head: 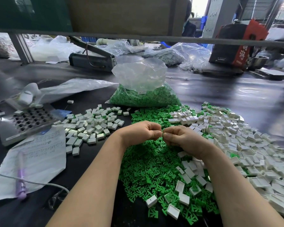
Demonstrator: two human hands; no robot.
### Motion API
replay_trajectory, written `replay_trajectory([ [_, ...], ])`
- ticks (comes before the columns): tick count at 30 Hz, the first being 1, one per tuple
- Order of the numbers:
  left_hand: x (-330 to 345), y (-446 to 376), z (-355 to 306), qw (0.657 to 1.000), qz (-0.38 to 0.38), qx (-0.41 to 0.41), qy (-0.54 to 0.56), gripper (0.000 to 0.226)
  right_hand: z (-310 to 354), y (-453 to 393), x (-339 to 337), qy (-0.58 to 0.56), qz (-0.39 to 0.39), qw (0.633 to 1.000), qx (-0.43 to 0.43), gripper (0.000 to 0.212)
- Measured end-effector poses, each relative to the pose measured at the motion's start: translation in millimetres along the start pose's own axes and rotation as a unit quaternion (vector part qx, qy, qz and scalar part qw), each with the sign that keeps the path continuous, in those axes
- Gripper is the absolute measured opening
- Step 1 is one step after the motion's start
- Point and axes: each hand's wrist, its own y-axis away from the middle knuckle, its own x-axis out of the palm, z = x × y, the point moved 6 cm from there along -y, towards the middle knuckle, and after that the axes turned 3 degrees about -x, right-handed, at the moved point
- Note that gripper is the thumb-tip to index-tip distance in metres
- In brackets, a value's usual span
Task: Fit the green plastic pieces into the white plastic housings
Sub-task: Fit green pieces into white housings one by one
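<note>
Between the 2 sets of curled fingertips, a sliver of green showed where the left hand [142,132] and the right hand [181,139] met thumb to thumb, both pinching what looked like 1 green plastic piece [162,134]; whether a white housing sat inside either fist could not be told. To do this step well, I judged the piece should be turned until its prongs faced the open side of a housing, then pressed in squarely with the thumbs, not forced at a slant. Directly under and nearer than the fingers spread the loose pile of green pieces [147,169], far too many to count. Right of the fingers lay the heap of empty white housings [236,145], also uncountable, certainly hundreds. Left of the fingers sat a smaller pile of assembled housings [92,126], roughly several dozen, some showing green at an edge. Beyond the fingers stood 1 clear bag of green pieces [143,94]. Farther left lay 1 perforated metal jig [28,120], 1 handwritten paper sheet [39,154] and 1 purple pen [20,181].
</note>
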Motion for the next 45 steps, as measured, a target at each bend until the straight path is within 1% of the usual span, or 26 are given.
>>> replay_trajectory([
  [7,-3.5,-1.8,2.1,1.0,-0.021,0.007,0.009,0.028,2.0,1.1,-2.0,0.003,-0.014,1.0,-0.012,0.028],
  [10,-6.8,-1.2,2.2,0.999,-0.04,0.006,0.02,0.023,2.7,0.7,-4.1,0.018,-0.026,0.999,-0.024,0.032],
  [12,-10.5,-0.8,0.7,0.998,-0.058,0.009,0.01,0.019,2.0,-0.1,-4.5,0.004,-0.029,0.999,-0.024,0.034],
  [14,-15.2,-0.2,-1.6,0.997,-0.081,0.017,0.005,0.014,1.9,-0.9,-3.6,-0.009,-0.032,0.999,-0.027,0.032],
  [18,-20.5,1.7,-4.4,0.992,-0.119,0.038,0.032,0.009,3.6,0.7,-4.1,-0.075,-0.03,0.996,-0.034,0.032],
  [22,-19.7,2.3,-9.6,0.989,-0.119,0.064,0.057,0.007,4.8,3.0,-4.9,-0.19,-0.02,0.981,-0.02,0.038],
  [25,-22.1,2.9,-13.1,0.984,-0.147,0.075,0.063,0.006,2.1,3.0,0.0,-0.267,0.01,0.963,0.014,0.048],
  [28,-22.1,2.7,-19.3,0.978,-0.172,0.097,0.064,0.01,3.5,2.4,5.0,-0.318,0.047,0.947,0.022,0.054],
  [30,-22.1,2.6,-24.3,0.974,-0.19,0.109,0.06,0.015,6.5,1.3,7.9,-0.352,0.054,0.934,0.021,0.051],
  [35,-22.0,2.6,-29.6,0.969,-0.208,0.116,0.07,0.018,9.5,-1.4,8.1,-0.444,0.005,0.896,0.017,0.041],
  [41,-20.7,3.4,-33.3,0.966,-0.218,0.125,0.059,0.018,6.6,0.8,6.4,-0.459,-0.011,0.888,0.02,0.035],
  [45,-18.6,4.1,-35.2,0.968,-0.214,0.125,0.046,0.018,6.3,1.9,5.4,-0.447,-0.01,0.895,0.017,0.032],
])
